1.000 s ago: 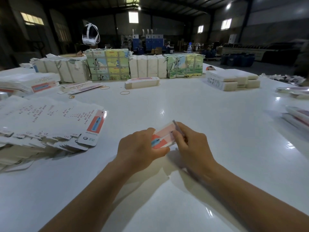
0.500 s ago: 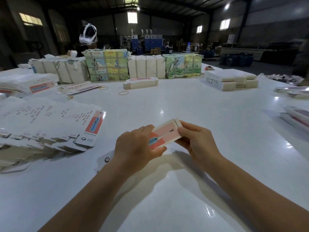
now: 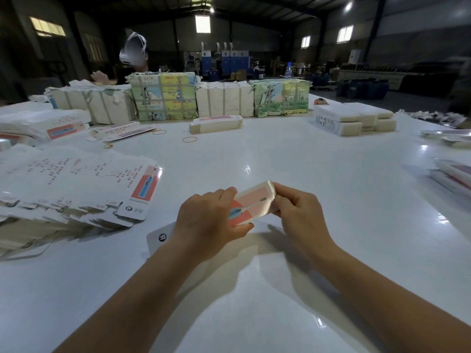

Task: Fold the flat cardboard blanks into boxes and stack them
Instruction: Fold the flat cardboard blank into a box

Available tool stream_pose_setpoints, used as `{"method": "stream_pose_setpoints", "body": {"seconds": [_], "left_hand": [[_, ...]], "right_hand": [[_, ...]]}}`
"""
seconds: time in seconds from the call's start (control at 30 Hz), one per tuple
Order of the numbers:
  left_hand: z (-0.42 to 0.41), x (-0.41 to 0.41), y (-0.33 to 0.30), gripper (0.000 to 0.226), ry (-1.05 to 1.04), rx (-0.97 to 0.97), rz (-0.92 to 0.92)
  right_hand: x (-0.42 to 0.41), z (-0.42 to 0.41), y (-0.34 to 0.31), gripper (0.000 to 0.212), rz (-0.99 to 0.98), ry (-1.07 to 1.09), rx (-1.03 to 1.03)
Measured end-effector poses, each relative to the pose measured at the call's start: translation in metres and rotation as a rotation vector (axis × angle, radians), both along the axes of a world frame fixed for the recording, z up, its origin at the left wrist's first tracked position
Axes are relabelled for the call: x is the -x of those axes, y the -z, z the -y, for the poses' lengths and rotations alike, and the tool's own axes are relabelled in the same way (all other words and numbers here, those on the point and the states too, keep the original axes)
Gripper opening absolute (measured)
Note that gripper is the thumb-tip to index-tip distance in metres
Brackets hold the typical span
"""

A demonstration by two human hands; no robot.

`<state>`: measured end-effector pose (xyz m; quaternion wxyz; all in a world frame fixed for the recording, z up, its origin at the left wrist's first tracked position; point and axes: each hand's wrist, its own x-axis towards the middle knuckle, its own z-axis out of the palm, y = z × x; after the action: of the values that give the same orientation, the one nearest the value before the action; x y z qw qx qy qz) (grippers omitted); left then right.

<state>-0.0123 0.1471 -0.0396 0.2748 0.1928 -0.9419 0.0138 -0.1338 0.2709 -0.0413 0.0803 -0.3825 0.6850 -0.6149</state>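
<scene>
A fanned pile of flat white printed cardboard blanks (image 3: 76,182) lies at left on the glossy white worktop (image 3: 331,200); the left hand (image 3: 206,225) grips the small pink-and-white carton (image 3: 251,205) held above mid-worktop; the right hand (image 3: 300,212) pinches its far end with curled fingers (image 3: 283,193); that end flap probably wants tucking squarely while the left steadies the body.

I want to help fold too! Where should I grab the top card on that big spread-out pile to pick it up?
Take the top blank by its near right corner, the white tab end with the round logo. That end juts out past the fanned pile, so fingers can likely slip under it. Come from the right, over the bare table; a thumb-on-top pinch is probably the best grip.
</scene>
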Motion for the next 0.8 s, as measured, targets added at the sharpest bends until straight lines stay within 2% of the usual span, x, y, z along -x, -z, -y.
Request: {"method": "stream_pose_setpoints", "body": {"seconds": [0.1,0.23,0.33,0.43,0.47,0.53,0.6,0.63,0.67,0.77,0.8], "left_hand": [[0.000,0.000,0.001,0.065,-0.004,0.003,-0.027],[0.000,-0.001,0.001,0.063,-0.014,0.006,-0.021],[0.005,-0.004,0.001,0.064,-0.029,0.026,-0.002],[0.011,-0.007,-0.001,0.062,-0.028,-0.059,-0.023],[0.012,-0.008,-0.001,0.061,-0.019,-0.098,-0.031],[0.016,-0.010,0.001,0.060,-0.003,-0.136,-0.026],[0.021,-0.012,0.001,0.058,0.007,-0.171,0.002],[0.021,-0.011,0.000,0.056,0.022,-0.198,0.020],[0.021,-0.012,-0.002,0.054,0.042,-0.224,0.041],[0.024,-0.015,-0.002,0.047,0.140,-0.233,0.094],[0.029,-0.018,0.001,0.045,0.169,-0.229,0.112]], "right_hand": [[-0.007,0.001,0.005,0.033,-0.245,0.040,-0.067],[-0.016,-0.001,0.007,0.026,-0.279,-0.049,-0.101],[-0.017,-0.002,0.007,0.040,-0.140,-0.193,-0.120],[-0.014,0.002,0.009,0.081,0.114,-0.410,-0.126],[-0.012,0.004,0.010,0.088,0.163,-0.467,-0.113],[-0.007,0.005,0.013,0.087,0.205,-0.547,-0.076],[-0.003,0.004,0.009,0.078,0.267,-0.574,-0.056],[-0.002,0.003,0.008,0.073,0.227,-0.544,-0.053],[-0.002,0.001,0.006,0.074,0.088,-0.481,-0.070],[0.001,0.000,0.000,0.086,-0.606,-0.265,-0.232],[0.002,0.002,0.002,0.086,-0.749,-0.250,-0.300]]}}
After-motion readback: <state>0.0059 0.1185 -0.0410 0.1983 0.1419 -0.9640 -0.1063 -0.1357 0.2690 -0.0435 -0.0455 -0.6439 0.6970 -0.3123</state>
